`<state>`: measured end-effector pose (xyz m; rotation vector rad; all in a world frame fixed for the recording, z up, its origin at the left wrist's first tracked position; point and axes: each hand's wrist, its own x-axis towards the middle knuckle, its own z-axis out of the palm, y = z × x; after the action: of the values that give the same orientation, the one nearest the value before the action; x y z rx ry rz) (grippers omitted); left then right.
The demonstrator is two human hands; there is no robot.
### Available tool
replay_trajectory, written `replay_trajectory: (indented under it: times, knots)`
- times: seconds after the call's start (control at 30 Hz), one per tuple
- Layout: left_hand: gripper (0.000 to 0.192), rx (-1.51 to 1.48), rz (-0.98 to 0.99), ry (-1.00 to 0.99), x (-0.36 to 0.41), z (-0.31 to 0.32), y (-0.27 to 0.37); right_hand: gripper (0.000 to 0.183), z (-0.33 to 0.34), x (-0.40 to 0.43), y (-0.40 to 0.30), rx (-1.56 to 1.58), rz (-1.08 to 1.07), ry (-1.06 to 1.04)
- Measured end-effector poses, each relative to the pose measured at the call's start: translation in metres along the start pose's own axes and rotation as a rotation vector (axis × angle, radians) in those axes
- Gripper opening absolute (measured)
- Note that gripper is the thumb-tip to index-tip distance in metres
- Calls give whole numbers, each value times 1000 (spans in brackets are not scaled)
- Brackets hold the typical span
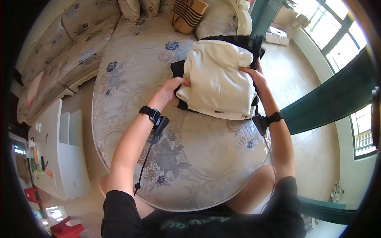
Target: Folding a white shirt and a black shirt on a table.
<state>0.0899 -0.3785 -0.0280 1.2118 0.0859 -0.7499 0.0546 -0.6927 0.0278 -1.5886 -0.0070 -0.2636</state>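
A white garment [218, 78], folded into a bulky rectangle, lies over black cloth [178, 69] on a floral-patterned sofa seat [193, 142]. My left hand [176, 87] grips the left edge of this bundle, its thumb on the white fabric. At the right edge my right hand [256, 73] grips the bundle too, thumb on top and fingers hidden underneath or behind. More black fabric and dark straps, somewhat blurred, show beyond my right hand. Black devices with cables are strapped to both wrists.
A striped woven basket [188, 15] stands by the cushions [218, 22] at the back. To the left are another sofa section [64, 59] and a white table [49, 148] with small items. Green curtains [327, 98] hang at the right by windows. Red stools [67, 228] stand lower left.
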Motion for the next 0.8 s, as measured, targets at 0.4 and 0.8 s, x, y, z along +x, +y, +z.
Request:
replay_trajectory:
  times: [0.4,0.8]
  knots:
    - [69,235,944,352,-64,-60,87,24,22,-15,-104,-446,-690,-129]
    - [57,2,-100,512,-110,-125,36,15,13,-89,-64,-123,43,-581]
